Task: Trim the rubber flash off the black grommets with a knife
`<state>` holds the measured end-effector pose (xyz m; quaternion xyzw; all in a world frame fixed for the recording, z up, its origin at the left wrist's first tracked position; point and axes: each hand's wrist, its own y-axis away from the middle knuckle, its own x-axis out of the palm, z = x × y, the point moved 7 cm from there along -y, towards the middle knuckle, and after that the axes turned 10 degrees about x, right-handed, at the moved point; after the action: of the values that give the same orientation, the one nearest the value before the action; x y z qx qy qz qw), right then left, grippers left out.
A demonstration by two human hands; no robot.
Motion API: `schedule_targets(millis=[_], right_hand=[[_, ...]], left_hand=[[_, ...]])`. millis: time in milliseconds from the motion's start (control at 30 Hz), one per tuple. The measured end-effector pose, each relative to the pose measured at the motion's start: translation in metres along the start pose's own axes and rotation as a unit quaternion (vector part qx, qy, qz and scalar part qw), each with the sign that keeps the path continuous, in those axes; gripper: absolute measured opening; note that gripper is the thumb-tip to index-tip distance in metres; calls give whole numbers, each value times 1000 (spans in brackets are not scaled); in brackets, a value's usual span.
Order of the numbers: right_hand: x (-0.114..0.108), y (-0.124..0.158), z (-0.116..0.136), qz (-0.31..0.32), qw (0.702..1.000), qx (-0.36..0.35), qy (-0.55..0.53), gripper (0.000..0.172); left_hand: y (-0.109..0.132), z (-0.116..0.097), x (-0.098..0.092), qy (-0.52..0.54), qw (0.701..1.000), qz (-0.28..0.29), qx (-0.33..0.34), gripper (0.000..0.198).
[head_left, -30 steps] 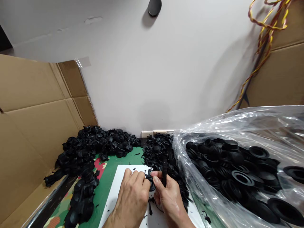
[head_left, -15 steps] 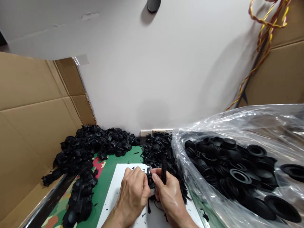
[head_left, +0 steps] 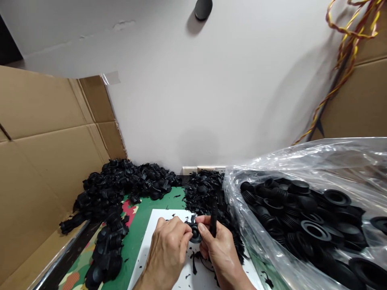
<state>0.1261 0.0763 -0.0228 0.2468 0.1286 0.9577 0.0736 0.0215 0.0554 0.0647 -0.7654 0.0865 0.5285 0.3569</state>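
Left hand (head_left: 169, 251) and right hand (head_left: 219, 251) pinch one black rubber part (head_left: 194, 233) between them over the white sheet (head_left: 145, 251); the right also grips a dark tool (head_left: 213, 219). Risk: the tool may slip off soft rubber toward the left fingertips (head_left: 184, 230).

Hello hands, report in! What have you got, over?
Left hand and right hand pinch one small black rubber part. Right also grips a black tool handle. Black scraps close behind.

Bare green desk (head_left: 157, 201) at eleven o'clock of the hands gives passage. Black rubber heap (head_left: 121, 189) blocks ten; scrap pile (head_left: 205, 193) twelve; plastic bag (head_left: 302, 193) two.
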Motion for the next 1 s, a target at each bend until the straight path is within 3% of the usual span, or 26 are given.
schedule_targets(millis=[233, 367, 567, 667, 733, 833, 1000], right_hand=[[-7, -1, 1, -28, 995, -61, 80, 31], [-6, 4, 11, -49, 986, -100, 126, 23], [-5, 9, 19, -58, 982, -94, 154, 22], [-7, 7, 17, -51, 985, -101, 129, 24], [-8, 4, 12, -44, 989, -94, 108, 26], [-9, 0, 5, -38, 993, -73, 84, 27], [-7, 1, 3, -33, 995, -61, 75, 28]], left_hand=[[-3, -24, -2, -157, 981, -30, 114, 24], [-5, -28, 4, -173, 976, -37, 127, 28], [-1, -23, 12, -165, 978, -58, 113, 27], [-1, -6, 11, -27, 998, -49, 39, 24], [1, 12, 10, 126, 989, -52, -55, 19], [6, 34, 11, 299, 934, -77, -179, 19], [17, 52, 20, 409, 864, -112, -273, 32]])
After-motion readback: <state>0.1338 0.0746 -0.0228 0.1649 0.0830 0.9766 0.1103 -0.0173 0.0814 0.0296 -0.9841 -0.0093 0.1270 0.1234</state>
